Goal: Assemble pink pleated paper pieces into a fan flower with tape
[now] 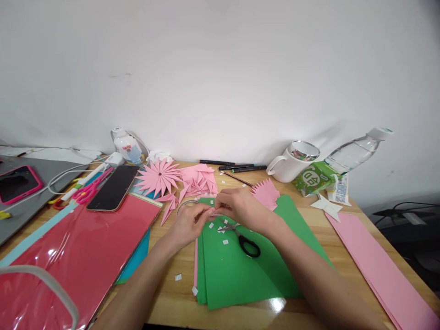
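My left hand (192, 222) and my right hand (242, 206) meet over the top of a stack of green paper (264, 275). Thumbs and fingers of both are pinched together, tip to tip. Between them is something small and pale, mostly hidden by the fingers. Just below my right hand lies a pair of black-handled scissors (249, 247) on the green sheets. Small white squares (225, 242) are scattered around the blades. Behind my hands are a folded pink paper star wheel (160, 176), a pile of folded pink pieces (199, 178) and a pink zigzag-edged piece (266, 193).
On the left are red sheets in clear wrap (82, 252), a dark phone (113, 188) and pink scissors (91, 188). Toward the right stand a white mug (292, 162), a green packet (316, 178) and a tilted water bottle (357, 151), with pink paper strips (381, 270) nearer me. Markers (242, 167) lie along the wall.
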The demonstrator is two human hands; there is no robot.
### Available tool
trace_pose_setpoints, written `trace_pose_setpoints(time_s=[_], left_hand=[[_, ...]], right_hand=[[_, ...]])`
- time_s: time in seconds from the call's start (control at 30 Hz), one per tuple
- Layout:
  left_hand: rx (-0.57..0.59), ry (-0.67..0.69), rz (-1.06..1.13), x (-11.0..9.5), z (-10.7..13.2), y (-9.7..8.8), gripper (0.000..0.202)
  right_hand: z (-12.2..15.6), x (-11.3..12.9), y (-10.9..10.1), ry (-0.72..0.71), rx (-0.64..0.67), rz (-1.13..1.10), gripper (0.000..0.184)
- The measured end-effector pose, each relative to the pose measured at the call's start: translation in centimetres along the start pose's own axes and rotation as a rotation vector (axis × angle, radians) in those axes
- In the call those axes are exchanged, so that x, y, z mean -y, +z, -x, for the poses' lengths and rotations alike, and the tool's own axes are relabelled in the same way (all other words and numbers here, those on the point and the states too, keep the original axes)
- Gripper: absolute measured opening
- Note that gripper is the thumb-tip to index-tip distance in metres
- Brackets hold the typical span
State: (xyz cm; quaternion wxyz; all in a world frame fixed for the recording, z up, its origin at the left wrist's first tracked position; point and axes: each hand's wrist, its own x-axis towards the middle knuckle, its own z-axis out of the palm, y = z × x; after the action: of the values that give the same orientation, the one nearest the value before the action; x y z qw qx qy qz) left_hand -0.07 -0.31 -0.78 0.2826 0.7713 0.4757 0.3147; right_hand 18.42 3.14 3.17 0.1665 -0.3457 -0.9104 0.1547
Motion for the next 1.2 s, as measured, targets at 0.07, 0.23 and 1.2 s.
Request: trace_pose_setpoints(time_s=[0.07, 0.23, 1.2], left_hand=[[-0.007, 0.005, -0.006, -0.1, 0.0, 0.0, 0.028], [-0.023, 0.051, -0.014, -0.3, 0.1, 0.0, 0.025], [-0.116, 0.104, -0.043, 0.2, 0.4, 0.2, 0.02]], right_hand=[[0.0, 0.0, -0.1, -0.014, 0.01, -0.003, 0.008], [0.1, -0.1, -0.4, -0.037, 0.032, -0.016, 0.01], [0.5, 0.8, -1.1, -0.188, 0.032, 0.265, 0.017]])
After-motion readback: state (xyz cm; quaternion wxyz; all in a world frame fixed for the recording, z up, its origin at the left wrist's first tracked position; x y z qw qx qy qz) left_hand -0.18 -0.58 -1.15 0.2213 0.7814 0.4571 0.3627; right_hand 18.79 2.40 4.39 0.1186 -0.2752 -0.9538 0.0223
